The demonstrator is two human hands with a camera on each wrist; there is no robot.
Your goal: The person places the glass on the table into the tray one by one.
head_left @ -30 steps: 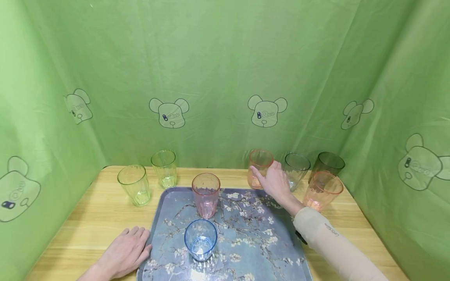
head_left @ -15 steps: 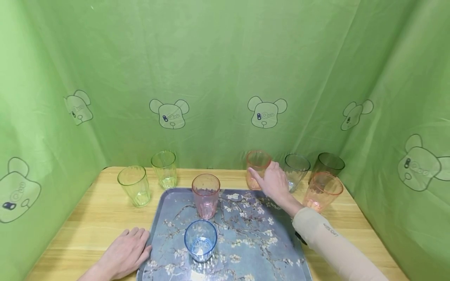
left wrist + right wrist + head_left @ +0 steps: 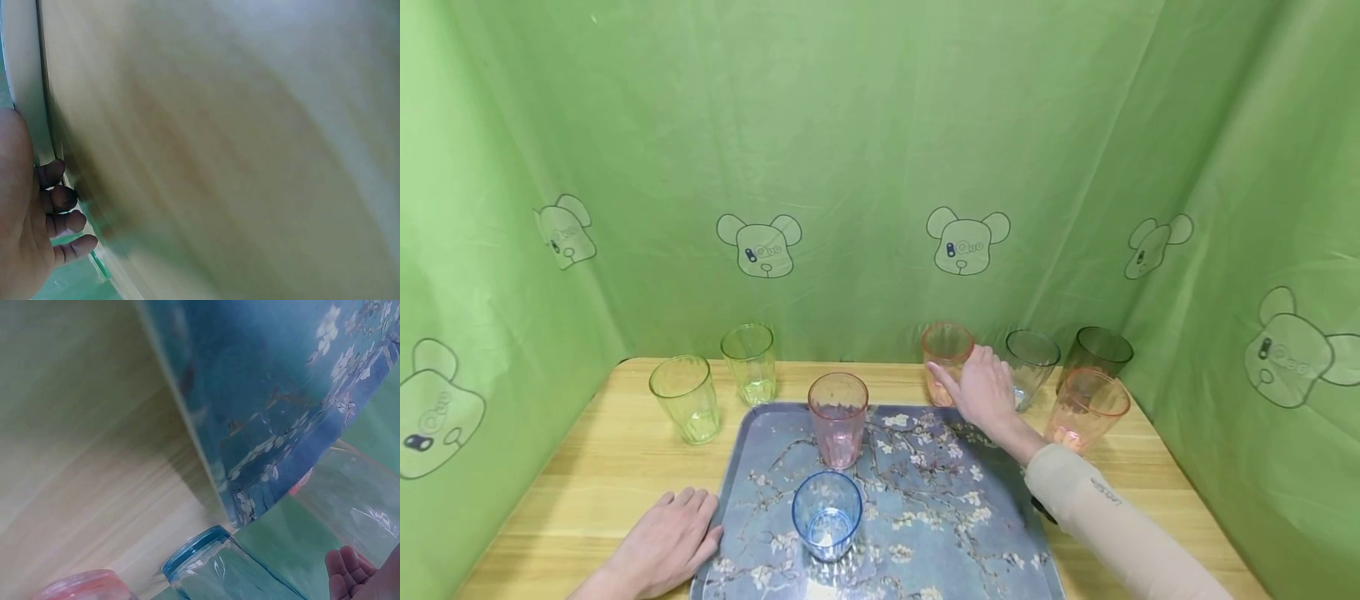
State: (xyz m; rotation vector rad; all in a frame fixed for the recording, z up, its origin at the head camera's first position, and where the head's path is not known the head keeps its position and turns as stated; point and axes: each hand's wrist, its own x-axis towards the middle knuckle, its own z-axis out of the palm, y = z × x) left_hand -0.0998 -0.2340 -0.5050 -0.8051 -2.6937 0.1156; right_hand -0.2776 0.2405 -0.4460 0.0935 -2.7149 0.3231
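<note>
In the head view my right hand [image 3: 987,390] is at the back right with an orange tumbler [image 3: 946,342]. The thumb crosses the tumbler's near side and the fingers lie along its right side. The right wrist view shows the fingertips [image 3: 342,565] beside that tumbler [image 3: 350,500]. My left hand [image 3: 662,537] rests palm down on the table by the left edge of the tray [image 3: 1015,567], fingertips at its rim. On the patterned tray stand a blue tumbler [image 3: 826,521] and a pink tumbler [image 3: 838,421], both upright.
Two green tumblers [image 3: 688,400] stand at the back left of the wooden table [image 3: 565,492]. To the right of my right hand are a clear bluish tumbler [image 3: 1032,350], a dark tumbler [image 3: 1101,346] and another orange tumbler [image 3: 1086,408]. Green cloth [image 3: 865,125] walls enclose the table.
My right hand and the orange tumbler have slid slightly to the left, widening the space to the clear tumbler. The left hand and the tumblers on the tray stay in place.
</note>
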